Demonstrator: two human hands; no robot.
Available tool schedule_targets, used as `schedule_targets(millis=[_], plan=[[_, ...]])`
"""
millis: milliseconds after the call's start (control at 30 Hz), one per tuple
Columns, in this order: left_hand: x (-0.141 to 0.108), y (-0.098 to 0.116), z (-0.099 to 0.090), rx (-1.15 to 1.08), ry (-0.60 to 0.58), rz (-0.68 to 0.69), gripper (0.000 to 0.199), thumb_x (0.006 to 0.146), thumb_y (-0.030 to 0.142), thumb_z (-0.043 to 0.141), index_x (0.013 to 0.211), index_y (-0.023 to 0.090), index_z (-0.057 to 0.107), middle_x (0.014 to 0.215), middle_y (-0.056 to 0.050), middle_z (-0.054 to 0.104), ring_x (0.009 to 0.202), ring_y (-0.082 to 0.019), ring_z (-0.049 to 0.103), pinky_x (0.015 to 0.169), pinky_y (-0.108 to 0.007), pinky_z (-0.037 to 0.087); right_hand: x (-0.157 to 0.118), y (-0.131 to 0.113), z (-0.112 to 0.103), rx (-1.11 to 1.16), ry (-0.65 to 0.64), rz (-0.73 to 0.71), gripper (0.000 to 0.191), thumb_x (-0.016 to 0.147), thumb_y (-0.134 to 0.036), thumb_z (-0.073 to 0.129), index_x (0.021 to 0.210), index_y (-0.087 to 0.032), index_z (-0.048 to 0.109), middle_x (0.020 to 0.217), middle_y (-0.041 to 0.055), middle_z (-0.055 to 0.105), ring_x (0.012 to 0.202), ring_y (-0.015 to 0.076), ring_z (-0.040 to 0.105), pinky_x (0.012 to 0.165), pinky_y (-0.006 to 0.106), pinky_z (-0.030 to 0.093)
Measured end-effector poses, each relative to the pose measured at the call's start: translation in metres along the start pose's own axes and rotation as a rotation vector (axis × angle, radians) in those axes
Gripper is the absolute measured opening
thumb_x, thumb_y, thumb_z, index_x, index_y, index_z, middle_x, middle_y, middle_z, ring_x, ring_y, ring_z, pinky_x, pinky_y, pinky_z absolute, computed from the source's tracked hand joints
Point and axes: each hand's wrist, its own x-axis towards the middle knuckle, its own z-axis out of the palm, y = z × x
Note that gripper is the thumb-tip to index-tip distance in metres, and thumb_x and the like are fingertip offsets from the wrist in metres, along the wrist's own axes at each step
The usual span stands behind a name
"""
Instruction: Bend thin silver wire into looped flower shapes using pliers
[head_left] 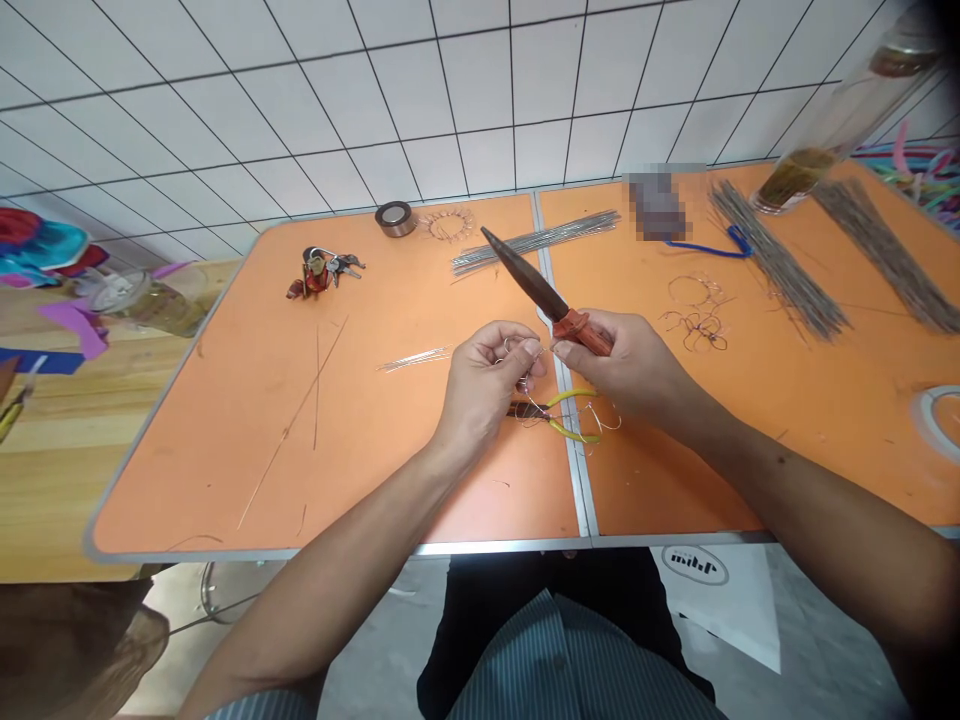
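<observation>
My right hand is closed round the reddish-brown handle of a pointed tool. Its dark, tapered metal end slants up and to the left; I cannot tell if it is one blade or two. Beside it, my left hand pinches a thin, curled piece of wire between thumb and fingers, partly hidden by them. Under the two hands, pliers with yellow handles lie on the orange table, across the seam, with loose bent wire around them.
Several short straight wires lie left of my hands. Farther back are keys, a roll of black tape and a bundle of wires. To the right are wire rings, larger wire bundles and a tall bottle.
</observation>
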Motion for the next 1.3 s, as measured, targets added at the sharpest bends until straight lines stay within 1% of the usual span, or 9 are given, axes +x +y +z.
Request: schedule_targets(millis=[167, 400, 600, 667, 767, 833, 1000, 1133, 1300], plan=[[0.000, 0.000, -0.002, -0.027, -0.047, -0.084, 0.030, 0.088, 0.045, 0.088, 0.088, 0.019, 0.073, 0.072, 0.000, 0.072, 0.057, -0.009, 0.061, 0.058, -0.022, 0.051, -0.001, -0.005, -0.002, -0.028, 0.069, 0.002, 0.013, 0.093, -0.034, 0.071, 0.096, -0.022, 0.071, 0.076, -0.0017, 0.050, 0.068, 0.0159, 0.042, 0.063, 0.032, 0.033], [0.001, 0.002, -0.003, -0.024, -0.073, -0.063, 0.015, 0.086, 0.031, 0.086, 0.089, 0.018, 0.079, 0.071, 0.000, 0.071, 0.062, -0.009, 0.062, 0.061, -0.021, 0.051, 0.001, -0.007, -0.003, -0.010, 0.064, -0.028, 0.014, 0.094, -0.035, 0.070, 0.098, -0.021, 0.069, 0.077, -0.0029, 0.051, 0.068, 0.0150, 0.042, 0.065, 0.032, 0.036], [0.007, 0.011, -0.014, -0.168, -0.053, -0.129, 0.026, 0.079, 0.035, 0.094, 0.089, 0.017, 0.078, 0.069, 0.001, 0.068, 0.058, -0.008, 0.058, 0.058, -0.020, 0.050, 0.002, -0.008, -0.016, 0.000, 0.064, -0.042, 0.023, 0.100, -0.042, 0.068, 0.099, -0.020, 0.072, 0.084, 0.0024, 0.067, 0.072, 0.0182, 0.058, 0.070, 0.034, 0.046], [0.010, 0.016, -0.018, -0.241, -0.050, -0.175, 0.026, 0.079, 0.032, 0.095, 0.089, 0.018, 0.076, 0.070, 0.002, 0.067, 0.057, -0.007, 0.059, 0.057, -0.019, 0.050, 0.002, -0.007, -0.023, 0.002, 0.063, -0.019, 0.026, 0.102, -0.045, 0.066, 0.095, -0.020, 0.072, 0.091, 0.0061, 0.073, 0.074, 0.0189, 0.062, 0.070, 0.035, 0.048], [0.014, 0.022, -0.021, -0.310, -0.024, -0.189, 0.023, 0.082, 0.027, 0.093, 0.089, 0.018, 0.073, 0.070, 0.003, 0.067, 0.057, -0.007, 0.060, 0.057, -0.018, 0.051, 0.001, -0.002, -0.032, -0.076, 0.052, 0.018, 0.024, 0.103, -0.042, 0.064, 0.101, -0.021, 0.074, 0.097, 0.0082, 0.078, 0.075, 0.0204, 0.065, 0.070, 0.035, 0.047], [0.016, 0.025, -0.022, -0.334, 0.001, -0.181, 0.020, 0.085, 0.024, 0.090, 0.089, 0.018, 0.072, 0.070, 0.003, 0.067, 0.057, -0.006, 0.061, 0.056, -0.018, 0.051, 0.000, 0.001, -0.035, -0.195, 0.033, 0.029, 0.023, 0.102, -0.040, 0.063, 0.104, -0.022, 0.075, 0.097, 0.0079, 0.081, 0.075, 0.0219, 0.066, 0.069, 0.035, 0.045], [0.020, 0.028, -0.025, -0.342, 0.053, -0.096, 0.023, 0.084, 0.024, 0.091, 0.087, 0.018, 0.069, 0.070, 0.004, 0.069, 0.056, -0.006, 0.061, 0.056, -0.017, 0.051, -0.006, 0.005, -0.036, -0.489, -0.037, -0.027, 0.025, 0.102, -0.041, 0.062, 0.084, -0.026, 0.071, 0.080, 0.0038, 0.076, 0.071, 0.0234, 0.063, 0.064, 0.034, 0.039], [0.021, 0.027, -0.029, -0.276, 0.071, 0.044, 0.030, 0.082, 0.033, 0.094, 0.087, 0.019, 0.067, 0.070, 0.003, 0.070, 0.056, -0.007, 0.060, 0.055, -0.018, 0.049, -0.008, 0.007, -0.033, -0.540, -0.101, -0.060, 0.031, 0.106, -0.043, 0.054, 0.084, -0.027, 0.069, 0.078, 0.0032, 0.075, 0.070, 0.0242, 0.063, 0.064, 0.035, 0.040], [0.021, 0.026, -0.029, -0.211, 0.097, 0.111, 0.033, 0.082, 0.038, 0.093, 0.090, 0.021, 0.066, 0.073, 0.004, 0.070, 0.060, -0.007, 0.060, 0.061, -0.020, 0.051, -0.008, 0.006, -0.029, -0.579, -0.101, -0.114, 0.032, 0.106, -0.043, 0.054, 0.081, -0.026, 0.065, 0.079, 0.0050, 0.074, 0.072, 0.0248, 0.063, 0.066, 0.035, 0.041]])
